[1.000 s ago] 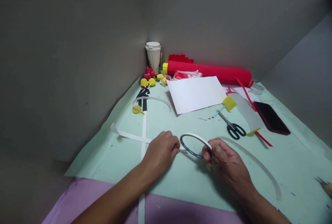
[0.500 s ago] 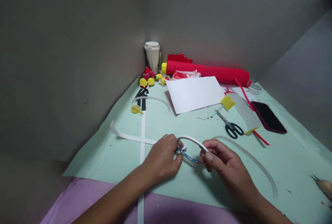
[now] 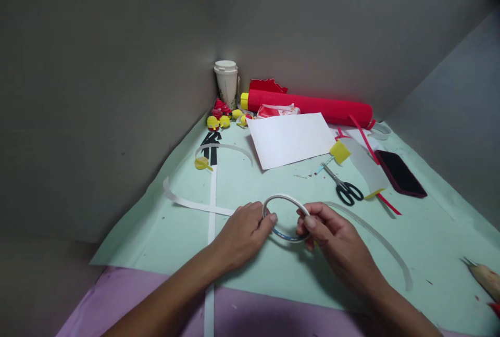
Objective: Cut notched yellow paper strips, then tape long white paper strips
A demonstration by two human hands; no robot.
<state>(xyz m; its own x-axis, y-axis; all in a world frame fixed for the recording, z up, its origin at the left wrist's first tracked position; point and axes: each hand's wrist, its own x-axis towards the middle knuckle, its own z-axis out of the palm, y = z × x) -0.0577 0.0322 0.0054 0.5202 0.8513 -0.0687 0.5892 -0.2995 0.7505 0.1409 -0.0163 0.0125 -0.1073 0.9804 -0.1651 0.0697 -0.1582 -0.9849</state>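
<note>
A thin bangle (image 3: 291, 200), white on its outer band with a shiny blue inner face at the bottom, is held tilted above the pale green sheet. My left hand (image 3: 241, 233) grips its left side, the thumb pressed on the rim. On the opposite side, my right hand (image 3: 336, 240) pinches the band between thumb and fingers. Beside the left hand, a curled white strip (image 3: 195, 206) crosses a long straight white strip (image 3: 211, 227). A pale curved strip (image 3: 380, 238) lies just right of the right hand.
Scissors (image 3: 342, 186), a phone (image 3: 402, 173) and a white paper sheet (image 3: 292, 139) lie beyond the hands. At the back are a red roll (image 3: 312, 107), a lidded cup (image 3: 226, 84) and small yellow-red figures (image 3: 213, 122). Pliers-like metal tips (image 3: 471, 262) show at right.
My left thumb has moved up onto the bangle's rim, covering the small white end that showed there. The bangle has turned slightly and shows more of its opening. A red bit appears at lower right.
</note>
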